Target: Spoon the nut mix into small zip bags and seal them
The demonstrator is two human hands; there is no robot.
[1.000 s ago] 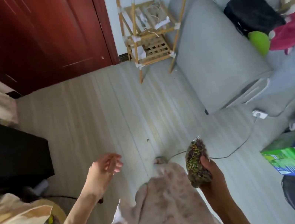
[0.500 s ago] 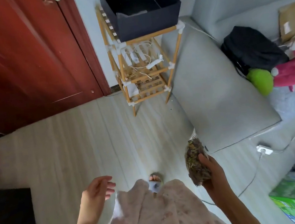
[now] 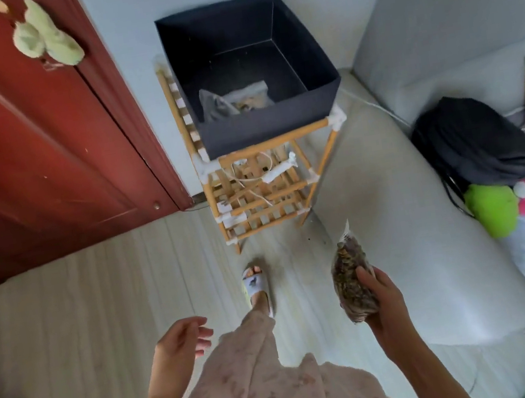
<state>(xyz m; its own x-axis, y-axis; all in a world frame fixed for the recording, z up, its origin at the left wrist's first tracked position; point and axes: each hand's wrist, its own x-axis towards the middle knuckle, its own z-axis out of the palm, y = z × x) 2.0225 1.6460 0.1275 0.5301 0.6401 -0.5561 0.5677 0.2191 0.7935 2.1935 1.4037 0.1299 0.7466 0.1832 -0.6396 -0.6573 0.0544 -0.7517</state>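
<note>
We see right hand gripping filled nut-mix bag, held upright. Left hand empty, fingers relaxed. Dark box on wooden rack ahead.

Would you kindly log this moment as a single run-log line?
right hand: grips filled bag of nut mix | left hand: free, holds nothing | dark box on wooden rack: ahead, holds another bag

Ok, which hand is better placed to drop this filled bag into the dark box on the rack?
Right. The right hand already grips the filled bag and is on the box's side; the left hand is free, lower, farther left.
</note>
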